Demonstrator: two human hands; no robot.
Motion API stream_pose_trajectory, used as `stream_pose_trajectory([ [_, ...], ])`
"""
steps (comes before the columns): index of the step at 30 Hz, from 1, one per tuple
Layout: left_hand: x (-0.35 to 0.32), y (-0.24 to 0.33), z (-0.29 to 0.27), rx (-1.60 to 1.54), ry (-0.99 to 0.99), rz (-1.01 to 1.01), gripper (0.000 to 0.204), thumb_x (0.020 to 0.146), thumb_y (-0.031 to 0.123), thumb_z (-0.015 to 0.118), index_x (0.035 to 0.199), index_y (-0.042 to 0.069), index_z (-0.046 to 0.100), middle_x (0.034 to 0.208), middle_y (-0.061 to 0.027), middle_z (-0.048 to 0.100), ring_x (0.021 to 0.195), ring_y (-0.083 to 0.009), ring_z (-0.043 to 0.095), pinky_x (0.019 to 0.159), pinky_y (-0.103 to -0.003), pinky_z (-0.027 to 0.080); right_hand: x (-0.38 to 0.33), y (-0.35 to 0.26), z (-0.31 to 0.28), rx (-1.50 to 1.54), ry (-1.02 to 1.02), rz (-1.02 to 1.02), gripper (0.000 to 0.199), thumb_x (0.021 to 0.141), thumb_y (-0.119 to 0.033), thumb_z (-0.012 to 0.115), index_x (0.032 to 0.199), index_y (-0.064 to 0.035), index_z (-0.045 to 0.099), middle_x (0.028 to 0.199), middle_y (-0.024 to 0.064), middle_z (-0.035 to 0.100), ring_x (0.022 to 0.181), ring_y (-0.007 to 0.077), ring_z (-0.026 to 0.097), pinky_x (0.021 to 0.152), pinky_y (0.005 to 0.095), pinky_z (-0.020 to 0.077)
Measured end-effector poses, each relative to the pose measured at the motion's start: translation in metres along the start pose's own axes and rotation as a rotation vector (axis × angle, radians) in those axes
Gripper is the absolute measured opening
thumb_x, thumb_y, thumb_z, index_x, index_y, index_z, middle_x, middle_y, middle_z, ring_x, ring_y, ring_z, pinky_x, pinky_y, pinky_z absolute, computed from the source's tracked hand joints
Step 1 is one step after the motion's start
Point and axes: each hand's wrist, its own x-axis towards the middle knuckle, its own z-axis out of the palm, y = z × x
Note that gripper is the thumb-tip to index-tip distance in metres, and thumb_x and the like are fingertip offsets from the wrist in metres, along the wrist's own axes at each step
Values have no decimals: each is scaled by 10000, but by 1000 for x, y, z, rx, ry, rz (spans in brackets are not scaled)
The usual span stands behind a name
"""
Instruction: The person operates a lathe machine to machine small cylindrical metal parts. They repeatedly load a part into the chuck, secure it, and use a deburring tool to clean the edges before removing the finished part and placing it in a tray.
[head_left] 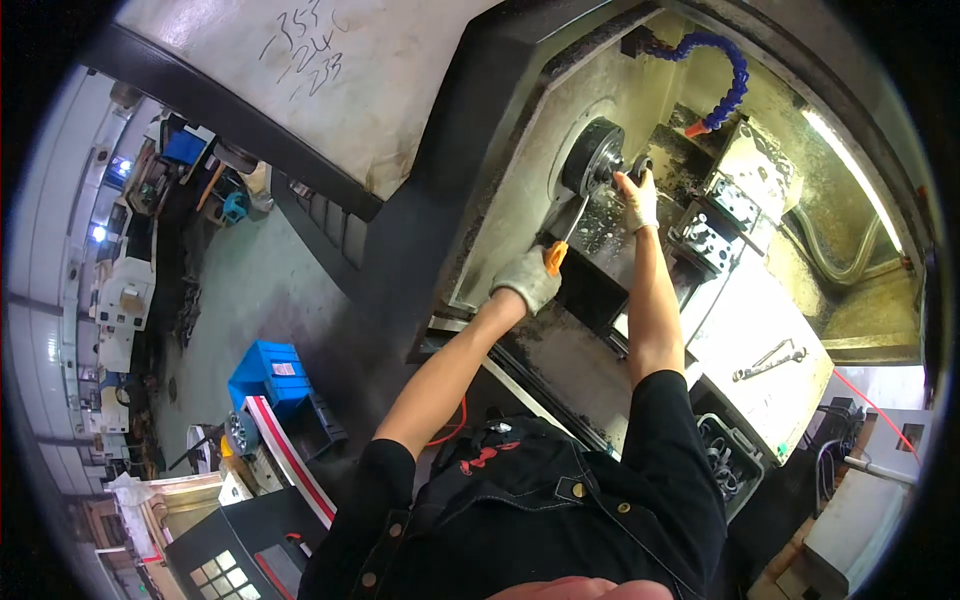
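Inside a lathe, a round black chuck is mounted on the left wall. My left hand, in a grey work glove, is closed round an orange-handled tool. Its thin metal shaft reaches up to the lower edge of the chuck; the exact kind of tool does not show. My right hand, in a glove with bare fingertips, is just right of the chuck face. Its fingers are closed on a small dark ring-shaped metal part, partly hidden by the hand.
A blue segmented coolant hose arches above. Tool blocks with holes stand right of my right hand. Wrenches lie on a pale cover. A grey bin of metal parts sits below it; a blue crate is at left.
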Motion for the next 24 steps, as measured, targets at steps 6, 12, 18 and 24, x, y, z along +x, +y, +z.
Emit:
stream_pose_trajectory([
  [6, 5, 22, -6, -3, -49, 41, 340, 762, 293, 503, 964, 29, 574, 967, -229, 597, 929, -380, 564, 818, -424, 438, -25, 31, -14, 946, -194, 397, 195, 771, -236, 598, 883, -83, 552, 853, 89, 587, 776, 227, 567, 662, 365, 482],
  [12, 15, 22, 2, 40, -189, 68, 310, 739, 278, 519, 891, 22, 603, 925, -230, 608, 874, -389, 575, 769, -424, 456, -29, 4, 10, 744, 23, 665, 308, 828, -393, 570, 852, -86, 561, 772, 83, 603, 687, 231, 586, 535, 351, 492],
  [18, 11, 21, 7, 40, -209, 82, 305, 737, 264, 507, 875, 11, 607, 915, -243, 605, 895, -388, 574, 770, -423, 455, -33, 6, 0, 736, -51, 595, 297, 839, -424, 543, 887, -130, 536, 748, 39, 576, 686, 179, 562, 526, 315, 485],
  [24, 13, 42, -9, 203, -54, 63, 384, 775, 282, 502, 1056, 22, 529, 978, -232, 604, 937, -371, 581, 798, -415, 463, -39, -4, 6, 561, 66, 601, 296, 792, -438, 606, 894, -163, 563, 781, 4, 589, 697, 170, 575, 550, 329, 487],
])
